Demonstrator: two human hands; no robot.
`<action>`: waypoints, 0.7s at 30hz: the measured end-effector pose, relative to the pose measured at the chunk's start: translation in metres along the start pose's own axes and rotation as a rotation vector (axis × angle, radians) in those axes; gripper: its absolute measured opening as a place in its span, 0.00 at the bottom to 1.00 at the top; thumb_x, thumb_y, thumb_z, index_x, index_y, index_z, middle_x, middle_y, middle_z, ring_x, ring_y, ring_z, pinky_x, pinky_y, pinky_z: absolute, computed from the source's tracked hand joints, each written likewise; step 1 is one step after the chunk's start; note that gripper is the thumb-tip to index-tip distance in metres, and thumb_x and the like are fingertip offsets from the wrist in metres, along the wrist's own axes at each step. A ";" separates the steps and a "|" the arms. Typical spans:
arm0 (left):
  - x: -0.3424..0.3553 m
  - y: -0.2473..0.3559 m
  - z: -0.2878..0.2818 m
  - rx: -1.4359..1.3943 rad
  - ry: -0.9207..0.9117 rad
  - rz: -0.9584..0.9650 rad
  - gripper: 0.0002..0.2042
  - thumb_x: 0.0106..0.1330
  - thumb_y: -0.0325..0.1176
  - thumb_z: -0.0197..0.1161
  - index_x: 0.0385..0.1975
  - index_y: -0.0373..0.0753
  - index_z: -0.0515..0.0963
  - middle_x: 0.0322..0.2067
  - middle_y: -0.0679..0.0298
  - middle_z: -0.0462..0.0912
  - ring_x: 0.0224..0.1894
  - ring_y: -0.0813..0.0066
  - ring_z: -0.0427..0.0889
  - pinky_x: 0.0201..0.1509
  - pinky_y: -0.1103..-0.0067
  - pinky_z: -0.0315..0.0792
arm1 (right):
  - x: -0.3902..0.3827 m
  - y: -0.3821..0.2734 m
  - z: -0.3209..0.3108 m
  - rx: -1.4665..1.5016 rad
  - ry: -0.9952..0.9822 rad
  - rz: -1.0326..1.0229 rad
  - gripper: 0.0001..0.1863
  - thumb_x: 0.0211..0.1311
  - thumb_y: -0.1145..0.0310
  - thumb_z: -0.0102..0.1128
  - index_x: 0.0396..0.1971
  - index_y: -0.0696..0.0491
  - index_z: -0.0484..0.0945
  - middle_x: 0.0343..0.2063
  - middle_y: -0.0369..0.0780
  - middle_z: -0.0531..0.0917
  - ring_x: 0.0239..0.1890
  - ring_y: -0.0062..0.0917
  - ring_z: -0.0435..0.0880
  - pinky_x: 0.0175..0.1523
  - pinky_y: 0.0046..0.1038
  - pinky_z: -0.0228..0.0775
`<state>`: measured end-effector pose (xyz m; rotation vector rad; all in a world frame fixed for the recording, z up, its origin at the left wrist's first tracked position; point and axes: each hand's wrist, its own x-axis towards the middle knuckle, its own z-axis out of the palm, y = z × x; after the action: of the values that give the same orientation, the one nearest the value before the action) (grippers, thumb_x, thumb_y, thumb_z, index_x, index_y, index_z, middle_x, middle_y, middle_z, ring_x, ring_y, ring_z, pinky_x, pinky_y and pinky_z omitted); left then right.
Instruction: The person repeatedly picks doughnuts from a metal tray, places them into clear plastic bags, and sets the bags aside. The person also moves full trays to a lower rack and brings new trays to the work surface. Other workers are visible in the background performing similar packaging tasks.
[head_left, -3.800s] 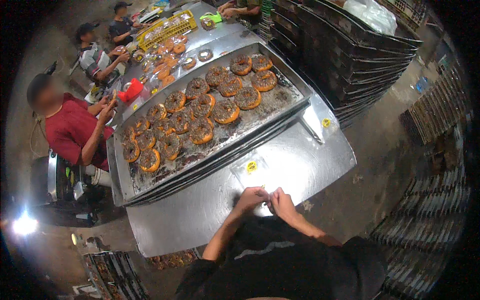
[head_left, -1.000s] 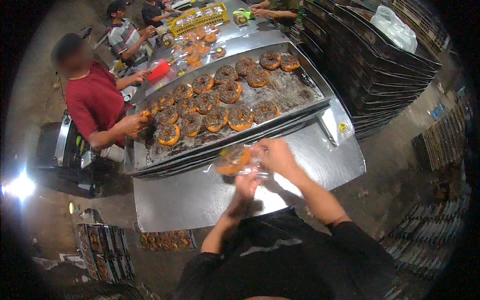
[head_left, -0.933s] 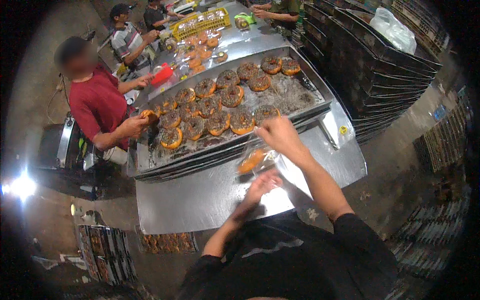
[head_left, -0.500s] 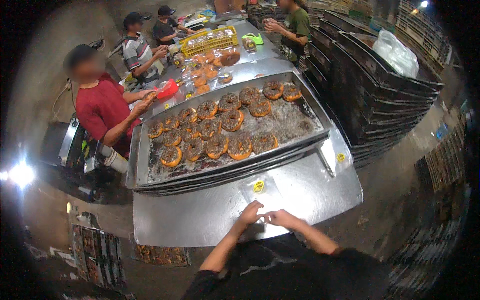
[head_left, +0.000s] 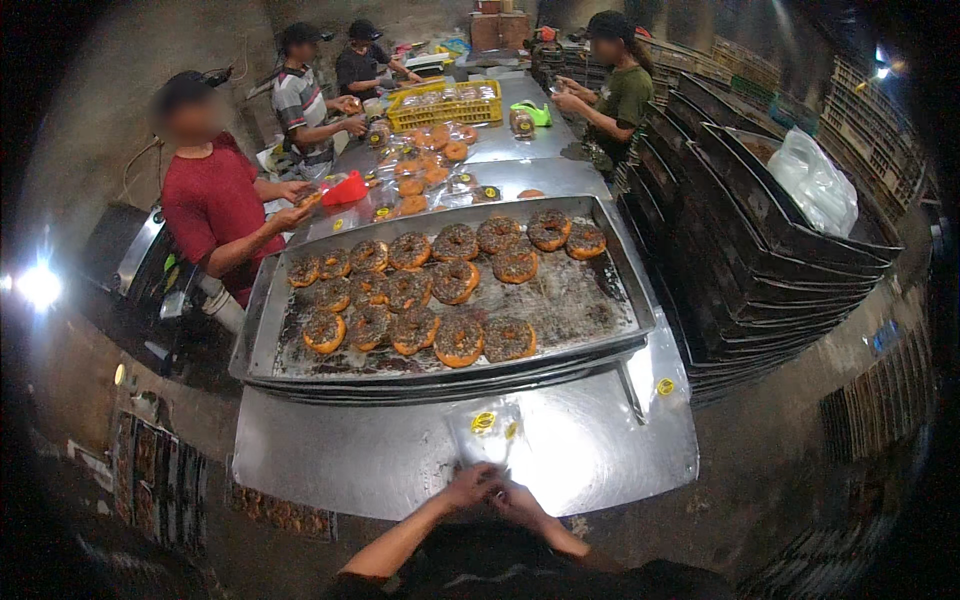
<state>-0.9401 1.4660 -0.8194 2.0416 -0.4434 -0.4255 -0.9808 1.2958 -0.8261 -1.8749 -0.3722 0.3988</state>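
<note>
At the table's near edge my left hand (head_left: 472, 487) and my right hand (head_left: 515, 503) meet, fingers closed together. They pinch the near end of a clear plastic bag (head_left: 487, 447) with yellow labels, which lies on the metal table (head_left: 330, 450). The fingertips are partly hidden against each other. Beyond the bag stands a stack of metal baking trays (head_left: 440, 385). The top tray holds several ring doughnuts (head_left: 455, 283) with dark, speckled topping, mostly in its left and middle part.
Yellow crate (head_left: 445, 112) and bagged doughnuts (head_left: 425, 165) lie farther up the table, beside a red tool (head_left: 345, 188) and a green tape dispenser (head_left: 538, 113). Tall stacked black trays (head_left: 740, 260) rise at right, a white plastic bag (head_left: 815, 185) on top. Several co-workers (head_left: 215, 200) stand around.
My hands have drawn closer together, and the labelled plastic bag is now nearer to them. The view has shifted. At left, the person in red has lowered the doughnut a little.
</note>
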 end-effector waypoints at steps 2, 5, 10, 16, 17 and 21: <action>-0.002 0.003 -0.002 0.107 -0.026 0.230 0.13 0.59 0.37 0.56 0.38 0.33 0.74 0.34 0.57 0.78 0.36 0.65 0.78 0.40 0.72 0.71 | -0.004 -0.058 -0.016 0.027 0.099 -0.034 0.16 0.55 0.60 0.58 0.33 0.59 0.76 0.28 0.46 0.80 0.30 0.30 0.79 0.36 0.30 0.69; 0.000 -0.005 -0.011 -0.064 -0.233 0.012 0.14 0.57 0.40 0.58 0.34 0.34 0.77 0.29 0.58 0.79 0.31 0.68 0.78 0.35 0.74 0.71 | -0.019 -0.034 -0.005 0.005 0.121 0.078 0.14 0.55 0.62 0.57 0.26 0.60 0.76 0.21 0.43 0.79 0.25 0.27 0.79 0.32 0.29 0.69; -0.010 0.078 -0.043 -0.120 -0.186 -0.021 0.12 0.54 0.39 0.61 0.23 0.35 0.79 0.19 0.59 0.79 0.23 0.77 0.76 0.27 0.78 0.69 | -0.026 -0.066 0.013 0.075 0.504 0.236 0.11 0.63 0.65 0.43 0.34 0.59 0.69 0.14 0.41 0.76 0.13 0.23 0.73 0.21 0.27 0.67; -0.020 0.120 -0.062 -0.104 0.455 0.451 0.04 0.52 0.26 0.63 0.25 0.33 0.80 0.21 0.62 0.76 0.24 0.73 0.74 0.27 0.81 0.66 | 0.037 -0.110 -0.026 0.506 0.370 0.038 0.18 0.64 0.67 0.43 0.51 0.60 0.66 0.35 0.38 0.77 0.32 0.16 0.76 0.32 0.19 0.71; -0.029 0.127 -0.070 -0.093 0.441 0.521 0.04 0.51 0.25 0.64 0.25 0.34 0.80 0.19 0.63 0.75 0.24 0.73 0.72 0.26 0.79 0.65 | 0.051 -0.132 -0.032 1.197 0.369 0.253 0.19 0.64 0.65 0.45 0.51 0.60 0.66 0.39 0.39 0.76 0.38 0.17 0.76 0.38 0.18 0.72; -0.030 0.118 -0.092 -0.950 0.541 0.497 0.28 0.56 0.30 0.59 0.57 0.42 0.56 0.42 0.59 0.71 0.43 0.66 0.73 0.47 0.73 0.69 | 0.079 -0.221 0.000 1.607 0.157 -0.376 0.27 0.62 0.51 0.44 0.55 0.53 0.62 0.55 0.45 0.67 0.56 0.33 0.67 0.61 0.31 0.59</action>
<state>-0.9390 1.4936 -0.6698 1.0012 -0.3039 0.2117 -0.9238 1.4020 -0.6247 -0.2462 -0.1606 0.1567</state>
